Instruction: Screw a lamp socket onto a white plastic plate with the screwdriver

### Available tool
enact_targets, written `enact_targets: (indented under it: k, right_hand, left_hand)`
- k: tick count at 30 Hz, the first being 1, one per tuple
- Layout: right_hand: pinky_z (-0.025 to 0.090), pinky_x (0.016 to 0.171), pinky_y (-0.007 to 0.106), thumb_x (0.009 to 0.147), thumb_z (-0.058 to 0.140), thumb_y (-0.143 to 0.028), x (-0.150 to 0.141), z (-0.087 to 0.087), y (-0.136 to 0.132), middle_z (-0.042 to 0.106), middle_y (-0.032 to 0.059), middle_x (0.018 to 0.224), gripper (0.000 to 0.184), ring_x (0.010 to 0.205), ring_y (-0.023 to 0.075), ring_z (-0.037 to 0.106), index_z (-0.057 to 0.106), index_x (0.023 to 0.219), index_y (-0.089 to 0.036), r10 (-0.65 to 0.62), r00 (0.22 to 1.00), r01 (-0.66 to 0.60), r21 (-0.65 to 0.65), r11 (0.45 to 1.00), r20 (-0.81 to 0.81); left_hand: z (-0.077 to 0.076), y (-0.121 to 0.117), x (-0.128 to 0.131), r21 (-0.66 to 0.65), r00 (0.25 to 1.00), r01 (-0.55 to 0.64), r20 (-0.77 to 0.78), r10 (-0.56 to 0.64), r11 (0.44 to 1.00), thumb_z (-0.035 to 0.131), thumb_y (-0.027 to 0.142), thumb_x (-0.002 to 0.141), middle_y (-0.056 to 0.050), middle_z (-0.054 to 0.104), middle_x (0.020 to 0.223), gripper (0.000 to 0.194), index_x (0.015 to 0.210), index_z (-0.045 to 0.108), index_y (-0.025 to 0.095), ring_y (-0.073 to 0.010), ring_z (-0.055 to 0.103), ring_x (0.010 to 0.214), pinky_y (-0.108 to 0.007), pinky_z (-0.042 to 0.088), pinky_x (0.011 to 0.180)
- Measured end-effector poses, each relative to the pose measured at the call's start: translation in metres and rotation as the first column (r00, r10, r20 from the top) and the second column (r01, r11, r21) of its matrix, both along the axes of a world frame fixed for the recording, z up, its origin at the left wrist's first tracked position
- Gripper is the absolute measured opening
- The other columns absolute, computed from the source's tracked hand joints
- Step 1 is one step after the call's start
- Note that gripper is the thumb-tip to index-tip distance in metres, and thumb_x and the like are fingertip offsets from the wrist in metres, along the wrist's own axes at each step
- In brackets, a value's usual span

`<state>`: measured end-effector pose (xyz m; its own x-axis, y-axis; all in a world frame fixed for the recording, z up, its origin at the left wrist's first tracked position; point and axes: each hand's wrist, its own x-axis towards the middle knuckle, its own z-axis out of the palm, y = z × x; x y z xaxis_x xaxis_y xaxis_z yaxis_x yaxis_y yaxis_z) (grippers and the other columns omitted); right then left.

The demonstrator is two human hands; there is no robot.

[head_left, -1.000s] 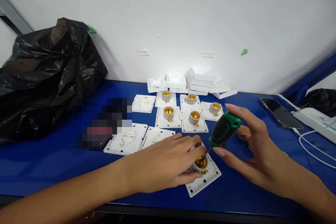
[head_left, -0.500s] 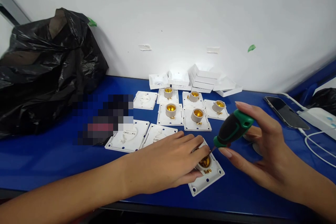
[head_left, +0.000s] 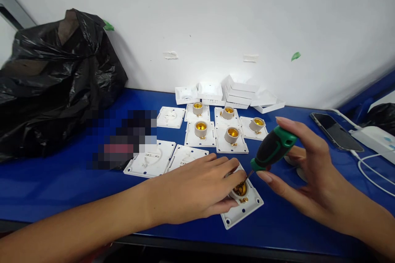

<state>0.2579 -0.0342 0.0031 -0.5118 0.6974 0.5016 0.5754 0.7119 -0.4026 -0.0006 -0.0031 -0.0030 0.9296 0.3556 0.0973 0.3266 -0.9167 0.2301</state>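
Observation:
My left hand point(head_left: 206, 187) is closed round a lamp socket point(head_left: 242, 191), a pale ring with a brass threaded inside. That socket sits on a square white plate point(head_left: 245, 211) near the table's front edge. In my right hand point(head_left: 317, 181) is a screwdriver point(head_left: 274, 148) with a green and black handle, gripped between thumb and fingers. It is tilted, and its thin shaft points down into the socket beside my left fingers. The exact spot where the tip rests is hidden.
Behind stand several white plates with sockets point(head_left: 233, 134). Plates without sockets point(head_left: 151, 158) lie to the left. White box covers point(head_left: 211, 90) are piled by the wall. A black plastic bag point(head_left: 61, 86) fills the left; a phone point(head_left: 336, 131) and white cables lie right.
The screwdriver's handle has turned slightly and shifted a little, with my right fingers moving along with it. My left hand and the socket stay nearly in place.

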Motion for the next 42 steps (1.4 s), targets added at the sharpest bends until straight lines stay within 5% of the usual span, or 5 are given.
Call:
enact_targets:
  k: [11, 19, 25, 32, 42]
  right_hand:
    - [0.067, 0.085, 0.045, 0.099, 0.062, -0.03, 0.001, -0.002, 0.01, 0.057, 0.0129, 0.145, 0.079, 0.104, 0.0273, 0.073, 0.016, 0.164, -0.032, 0.015, 1.0, -0.013, 0.084, 0.996, -0.027]
    - [0.06, 0.079, 0.048, 0.091, 0.073, -0.022, -0.017, 0.009, 0.026, 0.071, 0.0095, 0.114, 0.077, 0.092, 0.0275, 0.072, 0.035, 0.157, -0.033, 0.211, 0.975, -0.19, 0.222, 0.957, -0.076]
    - [0.059, 0.065, 0.043, 0.088, 0.066, -0.017, -0.033, -0.013, 0.032, 0.067, 0.0034, 0.089, 0.062, 0.07, 0.0214, 0.065, 0.05, 0.147, -0.029, 0.259, 0.904, -0.139, 0.338, 0.931, -0.341]
    - [0.059, 0.064, 0.038, 0.084, 0.068, -0.006, -0.044, -0.035, 0.023, 0.061, 0.0042, 0.101, 0.076, 0.077, 0.0198, 0.066, 0.041, 0.15, -0.031, 0.207, 0.83, -0.058, 0.29, 0.955, -0.518]
    - [0.048, 0.055, 0.033, 0.086, 0.068, -0.008, -0.045, -0.018, 0.026, 0.056, 0.0008, 0.087, 0.068, 0.072, 0.0187, 0.05, 0.046, 0.149, -0.021, 0.384, 0.814, -0.164, 0.462, 0.872, -0.436]
  left_hand:
    - [-0.001, 0.003, 0.0, -0.034, 0.999, -0.001, 0.052, 0.003, 0.999, 0.069, 0.036, 0.099, -0.006, 0.064, 0.111, 0.033, 0.123, 0.055, 0.017, -0.024, 0.065, 0.096, -0.035, 0.049, 0.084]
    - [-0.007, -0.001, 0.001, -0.099, 0.989, -0.062, 0.129, 0.074, 0.993, 0.072, 0.038, 0.097, -0.007, 0.065, 0.111, 0.031, 0.115, 0.057, 0.018, -0.0238, 0.066, 0.094, -0.036, 0.052, 0.086]
    - [-0.011, -0.001, 0.005, -0.117, 0.986, -0.08, 0.136, 0.095, 0.99, 0.073, 0.042, 0.096, -0.007, 0.064, 0.113, 0.034, 0.117, 0.058, 0.02, -0.025, 0.065, 0.098, -0.037, 0.052, 0.088]
    - [-0.018, -0.005, 0.012, -0.071, 0.978, -0.123, 0.158, 0.133, 0.99, 0.074, 0.039, 0.095, -0.007, 0.064, 0.112, 0.032, 0.113, 0.057, 0.019, -0.0262, 0.064, 0.103, -0.04, 0.052, 0.093]
    - [-0.015, -0.004, 0.013, -0.123, 0.976, -0.15, 0.138, 0.167, 0.981, 0.07, 0.033, 0.098, -0.006, 0.064, 0.112, 0.021, 0.108, 0.058, 0.019, -0.0256, 0.064, 0.104, -0.039, 0.051, 0.092]
